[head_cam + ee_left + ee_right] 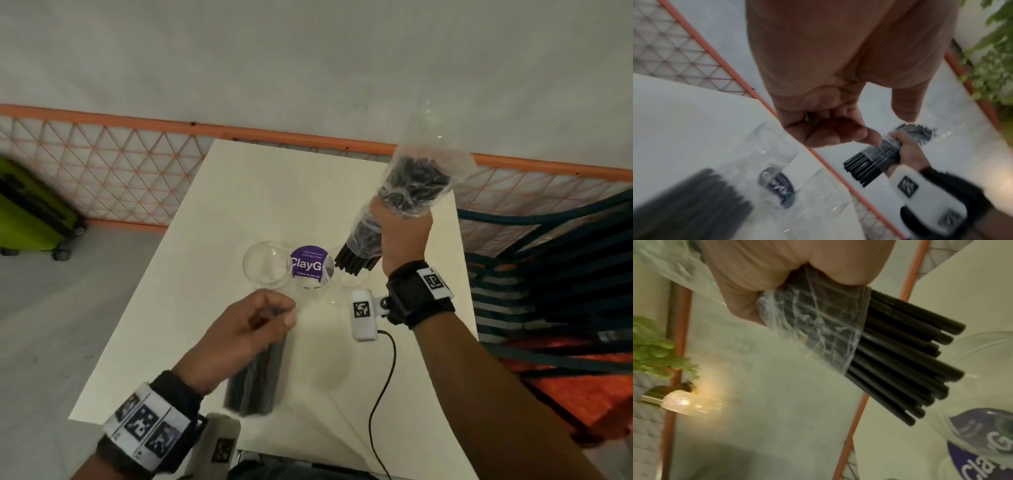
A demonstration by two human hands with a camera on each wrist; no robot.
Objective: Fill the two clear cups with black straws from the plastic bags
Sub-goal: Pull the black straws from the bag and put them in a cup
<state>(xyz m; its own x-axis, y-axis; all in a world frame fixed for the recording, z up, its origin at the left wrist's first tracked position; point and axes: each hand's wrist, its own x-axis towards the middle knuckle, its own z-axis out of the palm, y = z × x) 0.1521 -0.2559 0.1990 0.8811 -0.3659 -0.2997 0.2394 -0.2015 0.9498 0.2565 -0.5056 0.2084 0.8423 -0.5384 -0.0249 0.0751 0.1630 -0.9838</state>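
Note:
My right hand [404,236] is raised over the white table [239,192] and grips a clear plastic bag [411,181] of black straws, tilted. The straws [356,260] stick out of the bag's lower end above the right clear cup [356,282]. In the right wrist view the straw tips [920,378] point at that cup's rim [982,340]. The left clear cup [250,270] stands beside a purple ClayGo label [311,265]. My left hand [260,322] pinches the top of a second straw bag [255,380], which lies blurred on the table.
An orange mesh fence [120,171] runs behind the table. A green suitcase [30,212] stands on the floor at far left. Stacked chairs with dark straps [548,274] crowd the table's right side. A black cable [383,387] trails over the near table.

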